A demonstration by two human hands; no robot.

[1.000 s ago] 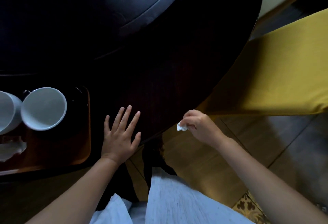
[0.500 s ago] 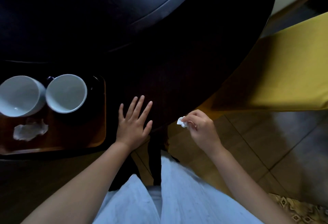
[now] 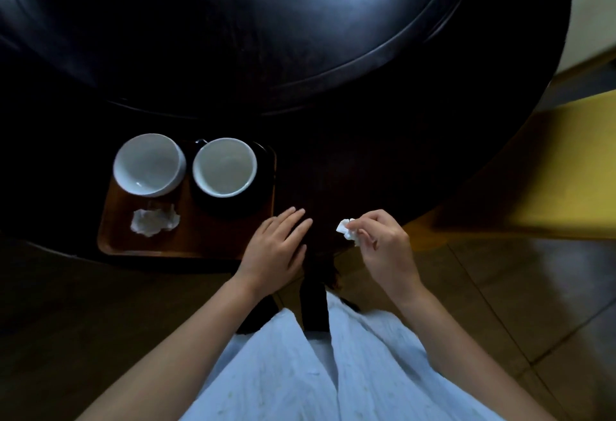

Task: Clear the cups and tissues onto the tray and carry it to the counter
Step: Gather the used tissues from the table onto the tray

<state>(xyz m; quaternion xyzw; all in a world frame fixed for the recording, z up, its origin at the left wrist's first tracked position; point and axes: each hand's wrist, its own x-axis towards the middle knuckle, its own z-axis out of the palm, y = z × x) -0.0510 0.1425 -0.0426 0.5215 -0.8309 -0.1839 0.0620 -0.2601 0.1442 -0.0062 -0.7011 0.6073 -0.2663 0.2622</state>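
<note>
Now nearer left hand (image 3: 275,247), tray (image 3: 186,244) (tissue (image 3: 346,230) pinched in right hand (image 3: 383,247)).

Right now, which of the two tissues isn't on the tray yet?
The small crumpled tissue pinched in the right hand, held over the table edge. The other tissue already lies on the tray, in front of the left cup.

**Hands, head view**

Left hand (image 3: 276,247) flat, palm down, fingers together and extended forward; forearm bare, angled in from lower left; right hand (image 3: 383,247) raised, fingertips (image 3: 358,228) pinched shut, wrist bent; forearm bare, from lower right.
</note>
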